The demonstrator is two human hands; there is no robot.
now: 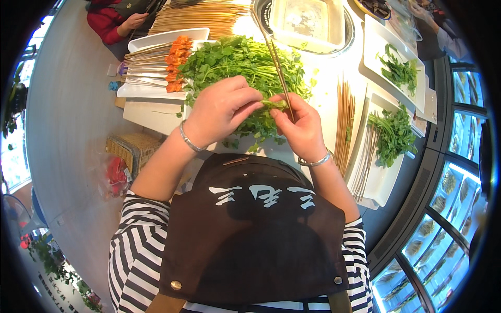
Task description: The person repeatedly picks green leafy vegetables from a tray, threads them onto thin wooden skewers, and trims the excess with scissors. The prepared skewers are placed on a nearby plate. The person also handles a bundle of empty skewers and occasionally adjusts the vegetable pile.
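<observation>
My left hand (225,107) pinches one end of a small folded piece of green herb (274,104) between thumb and fingers. At the other end, my right hand (299,121) grips the same piece. A couple of long thin skewers (278,66) also rest in my right hand, slanting up and away from me. Just beyond and below both hands lies a big heap of leafy coriander-like herbs (242,62), which hides most of the tray beneath it. Whether a skewer pierces the green piece, I cannot tell.
Left stands a white tray (131,92) of skewered orange-red meat (179,64). Loose skewers lie behind (199,15) and at right (344,125). Right-hand trays (381,195) hold herb bunches (395,133). A plastic tub (309,45) sits at the back; another person's hand (137,20) shows upper left.
</observation>
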